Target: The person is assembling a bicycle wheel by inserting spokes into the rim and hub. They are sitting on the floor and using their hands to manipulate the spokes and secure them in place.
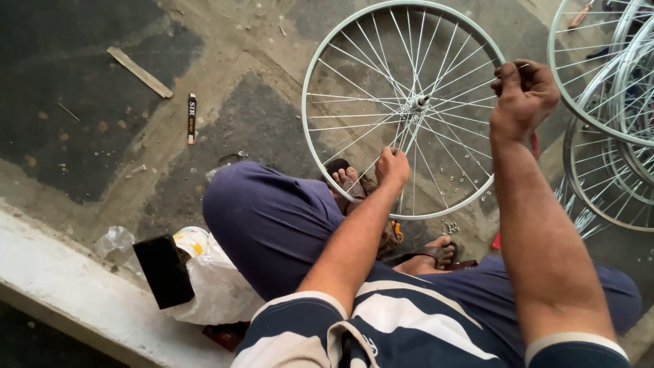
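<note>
Pinching spokes, my left hand point(393, 165) grips near the lower rim of the bicycle wheel point(407, 109) propped upright on the floor point(82, 82), and my right hand point(523, 90) closes at its right rim. Left of the wheel lies a narrow dark packet point(192, 118) with an orange end; a white plastic bag point(214, 286) sits by my knee.

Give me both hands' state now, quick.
Left hand: closed on the spokes near the lower wheel.
Right hand: closed, pinching the rim at the right side.

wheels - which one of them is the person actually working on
The spoked wheel lying flat before the knees: the left hand pinches its spokes and the right hand is at its rim. The other wheels, stacked at right, are untouched.
</note>
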